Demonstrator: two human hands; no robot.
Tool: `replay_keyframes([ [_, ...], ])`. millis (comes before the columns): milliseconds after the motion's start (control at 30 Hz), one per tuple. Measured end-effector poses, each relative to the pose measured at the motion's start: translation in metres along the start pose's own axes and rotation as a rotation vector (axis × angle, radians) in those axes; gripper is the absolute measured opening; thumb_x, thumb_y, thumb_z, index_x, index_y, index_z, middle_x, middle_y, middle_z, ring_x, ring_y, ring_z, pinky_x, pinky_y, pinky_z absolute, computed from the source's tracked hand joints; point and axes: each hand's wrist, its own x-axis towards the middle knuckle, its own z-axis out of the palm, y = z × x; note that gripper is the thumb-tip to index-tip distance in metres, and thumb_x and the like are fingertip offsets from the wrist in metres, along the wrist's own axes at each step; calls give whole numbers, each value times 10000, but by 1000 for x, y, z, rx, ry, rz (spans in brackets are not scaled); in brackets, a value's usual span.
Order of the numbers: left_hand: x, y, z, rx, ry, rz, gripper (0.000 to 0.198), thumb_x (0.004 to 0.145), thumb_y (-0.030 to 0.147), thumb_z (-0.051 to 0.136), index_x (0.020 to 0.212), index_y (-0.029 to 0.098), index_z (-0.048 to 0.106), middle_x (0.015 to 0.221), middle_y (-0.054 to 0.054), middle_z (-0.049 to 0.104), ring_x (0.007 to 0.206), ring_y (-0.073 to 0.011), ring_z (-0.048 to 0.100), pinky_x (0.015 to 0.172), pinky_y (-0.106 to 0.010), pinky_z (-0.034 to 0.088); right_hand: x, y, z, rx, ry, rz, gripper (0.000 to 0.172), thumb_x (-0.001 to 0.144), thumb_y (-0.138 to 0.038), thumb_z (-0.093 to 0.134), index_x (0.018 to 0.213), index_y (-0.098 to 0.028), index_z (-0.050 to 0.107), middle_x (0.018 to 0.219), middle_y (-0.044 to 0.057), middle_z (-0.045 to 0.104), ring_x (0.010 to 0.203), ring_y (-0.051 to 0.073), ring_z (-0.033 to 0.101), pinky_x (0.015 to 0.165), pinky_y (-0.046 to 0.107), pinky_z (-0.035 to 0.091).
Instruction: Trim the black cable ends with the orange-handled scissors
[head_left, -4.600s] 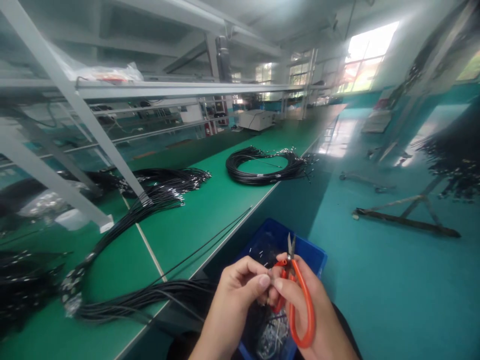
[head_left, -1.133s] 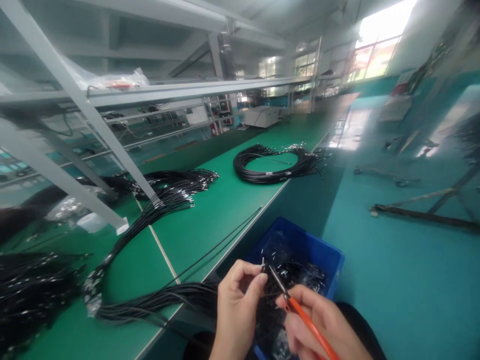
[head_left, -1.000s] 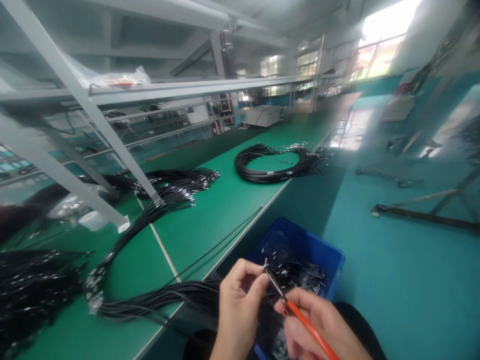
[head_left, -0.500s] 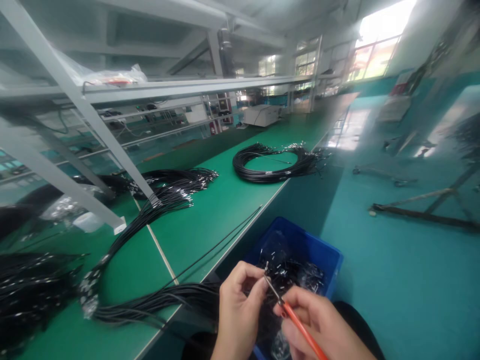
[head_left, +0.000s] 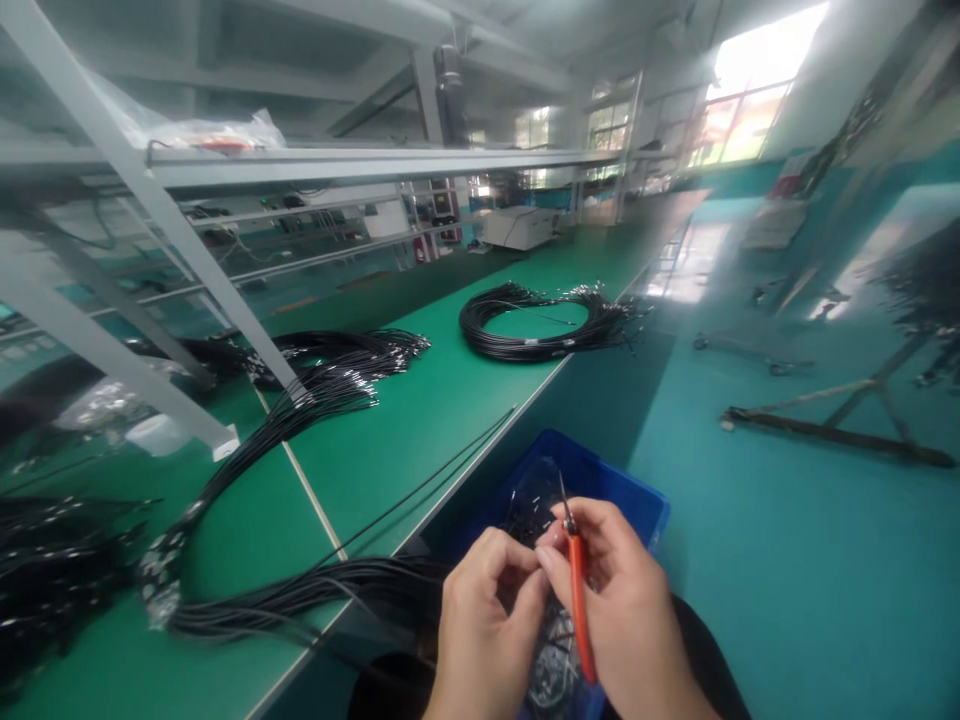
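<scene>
My right hand (head_left: 626, 590) is wrapped round slim red-handled pliers (head_left: 579, 605), their thin metal tip pointing up and away from the pinch. Its thumb and fingertips also meet the fingertips of my left hand (head_left: 491, 610). Thumb and forefinger of the left hand are closed on something small that the fingers hide. Just left of that wrist, a thick bundle of black cables (head_left: 300, 598) comes over the table edge. Below both hands stands a blue bin (head_left: 637, 490) holding clear plastic bags and small dark and shiny pieces.
On the green table (head_left: 397, 440) lie a coil of black cables (head_left: 517, 345), more cables with metal ends (head_left: 360, 365) and a dark heap (head_left: 60, 590) at left. A white shelf frame (head_left: 180, 250) rises from the table. A wheeled stand (head_left: 832, 430) is at right.
The pliers have swung upright, their tip leaving the small metal end at my left fingertips. My right hand has moved in to touch the left, which still pinches.
</scene>
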Motion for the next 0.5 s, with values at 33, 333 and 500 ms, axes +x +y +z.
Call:
replay_keyframes([
  [33,0,1,-1,-36,-18,-32,179,760,239,601,604,160,566,602,3,537,570,-134,504,550,-221,383,-1,1,0,29,-5,17,259,702,-240,682,928,-224,557,781,9,642,705,173,614,645,276,501],
  [333,4,-9,-8,-510,-157,-292,242,665,293,710,598,145,531,504,46,468,448,-71,372,432,-180,290,-2,-1,-6,171,-63,84,260,692,-250,730,881,-220,554,726,-6,654,676,152,625,622,246,514],
  [500,5,-9,-8,-506,-162,-268,236,684,282,705,607,145,528,510,53,467,451,-64,374,436,-172,291,-2,-2,-4,211,-89,140,310,684,-267,745,916,-224,545,742,-7,667,693,158,637,632,248,517],
])
